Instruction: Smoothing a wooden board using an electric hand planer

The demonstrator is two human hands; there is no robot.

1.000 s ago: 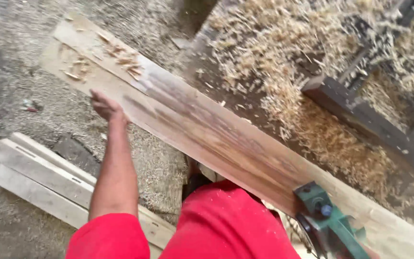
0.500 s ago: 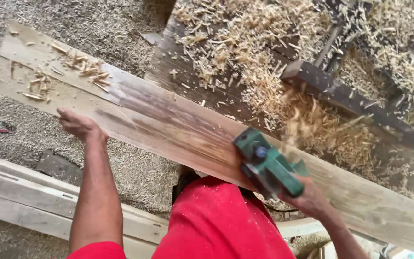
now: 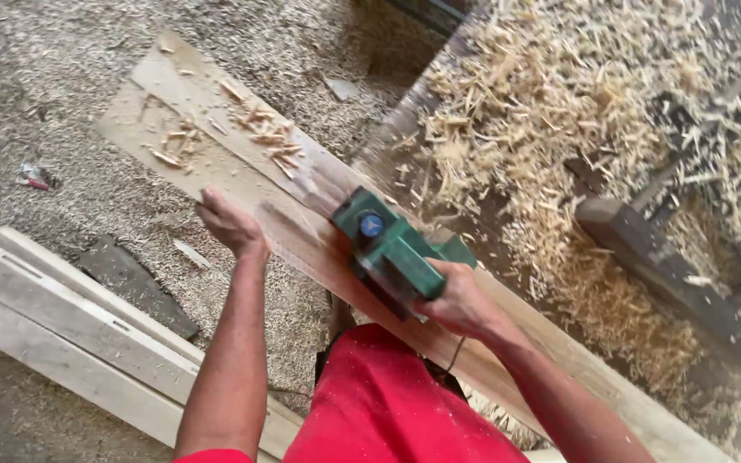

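Note:
A long wooden plank [image 3: 216, 154] runs from upper left to lower right, with loose shavings on its far end. My right hand [image 3: 460, 300] grips the handle of a green electric planer [image 3: 392, 249] that rests on the plank's top face. My left hand [image 3: 231, 225] lies on the plank's near edge, just left of the planer, fingers curled over the wood. A red garment [image 3: 388, 403] covers my body below.
Thick piles of wood shavings [image 3: 559, 111] lie beyond the plank, around dark timber beams [image 3: 662, 266]. Pale planks [image 3: 62, 334] are stacked on the sawdust-covered floor at lower left, with a dark board [image 3: 135, 283] beside them.
The planer has travelled up the plank toward the far left end, with my right hand on it. My left hand stays on the near edge.

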